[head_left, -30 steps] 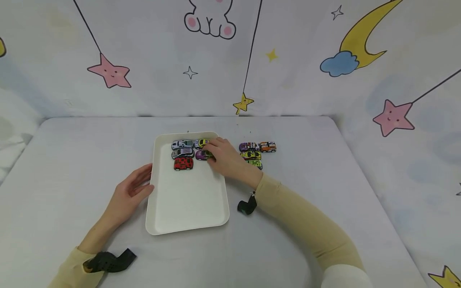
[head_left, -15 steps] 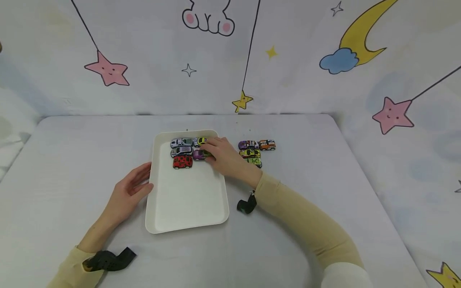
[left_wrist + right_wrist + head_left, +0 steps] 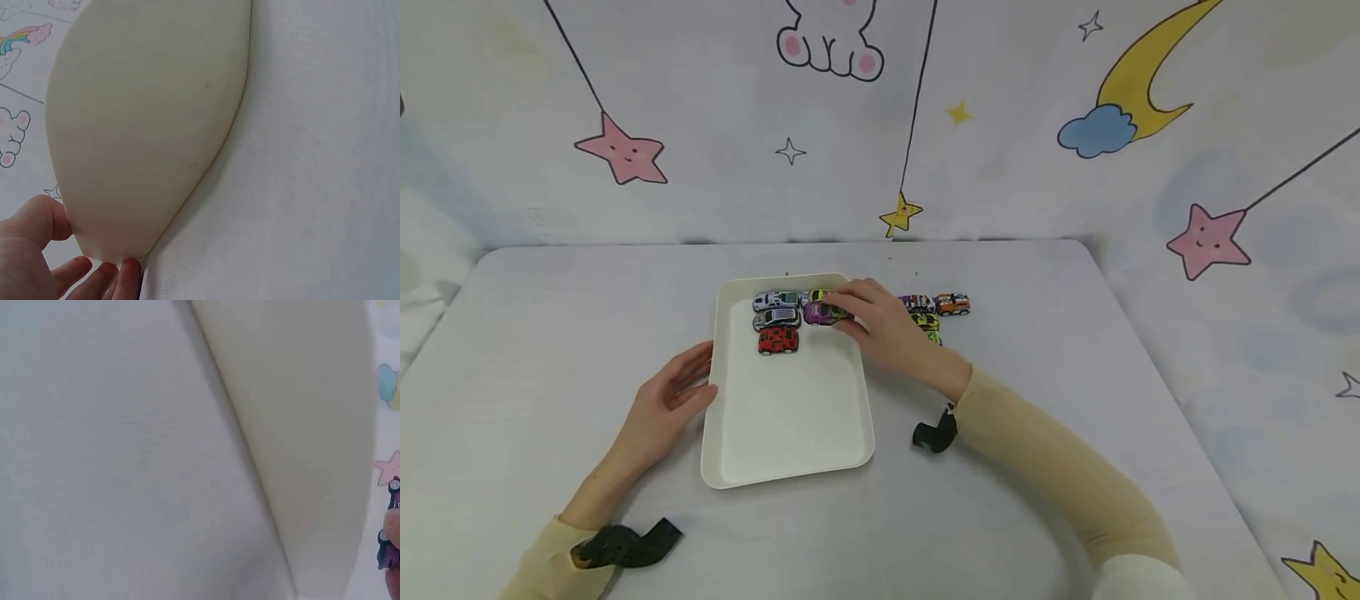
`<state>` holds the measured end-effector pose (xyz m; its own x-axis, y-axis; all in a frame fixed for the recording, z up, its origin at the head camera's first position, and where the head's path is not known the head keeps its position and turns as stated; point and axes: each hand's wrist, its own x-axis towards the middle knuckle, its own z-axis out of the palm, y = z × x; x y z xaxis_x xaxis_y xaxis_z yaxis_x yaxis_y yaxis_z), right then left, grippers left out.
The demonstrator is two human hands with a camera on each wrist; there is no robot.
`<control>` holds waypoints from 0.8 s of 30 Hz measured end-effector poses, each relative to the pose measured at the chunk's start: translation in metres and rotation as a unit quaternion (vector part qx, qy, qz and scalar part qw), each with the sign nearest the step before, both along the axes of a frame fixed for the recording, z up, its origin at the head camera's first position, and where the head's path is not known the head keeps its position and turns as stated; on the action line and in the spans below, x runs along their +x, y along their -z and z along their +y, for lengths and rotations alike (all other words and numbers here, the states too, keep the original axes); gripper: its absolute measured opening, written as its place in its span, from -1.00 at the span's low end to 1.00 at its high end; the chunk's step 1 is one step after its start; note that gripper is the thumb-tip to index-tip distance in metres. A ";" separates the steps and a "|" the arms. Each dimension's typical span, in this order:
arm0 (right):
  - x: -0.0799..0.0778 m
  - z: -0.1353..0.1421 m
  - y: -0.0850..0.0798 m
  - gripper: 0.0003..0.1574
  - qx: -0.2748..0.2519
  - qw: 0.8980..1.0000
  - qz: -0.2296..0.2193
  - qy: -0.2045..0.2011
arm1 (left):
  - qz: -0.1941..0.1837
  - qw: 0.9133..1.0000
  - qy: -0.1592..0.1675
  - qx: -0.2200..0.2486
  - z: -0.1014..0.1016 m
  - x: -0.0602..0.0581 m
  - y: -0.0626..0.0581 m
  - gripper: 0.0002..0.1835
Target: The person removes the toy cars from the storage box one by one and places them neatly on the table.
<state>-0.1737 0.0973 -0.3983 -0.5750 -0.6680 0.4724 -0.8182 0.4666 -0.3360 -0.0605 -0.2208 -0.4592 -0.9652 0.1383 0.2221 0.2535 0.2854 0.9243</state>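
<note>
A white tray lies on the table with several toy cars at its far end. My right hand reaches over its right rim and pinches a purple and green toy car, which overlaps a yellow toy car behind it. To the left are a white-grey toy car, a silver toy car and a red toy car. My left hand rests against the tray's left side, fingers loosely bent; the left wrist view shows its fingertips at the outer wall.
Right of the tray, partly behind my right hand, sit an orange toy car, a purple-white toy car, a yellow toy car and a green one. A patterned backdrop rises behind the table.
My right hand has raised the purple and green car a little from its spot and shifted slightly right at the wrist. The left hand stays at the tray's side.
</note>
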 end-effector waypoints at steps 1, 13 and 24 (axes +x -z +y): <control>0.001 0.002 -0.002 -0.59 0.000 1.000 0.001 0.000 | 0.000 1.000 0.001 0.000 0.000 0.000 0.000 -0.40; 0.009 0.048 0.006 -0.61 -0.046 0.999 -0.001 0.013 | -0.004 1.000 0.005 0.003 0.002 0.000 0.001 -0.39; 0.008 0.093 0.027 -0.55 -0.073 0.995 0.009 0.063 | -0.002 1.000 0.001 -0.003 -0.001 0.000 0.000 -0.39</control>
<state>-0.1659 0.1904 -0.4250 -0.6400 -0.5140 0.5711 -0.7630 0.5130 -0.3933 -0.0602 -0.2216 -0.4590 -0.9660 0.1415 0.2166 0.2497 0.2905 0.9237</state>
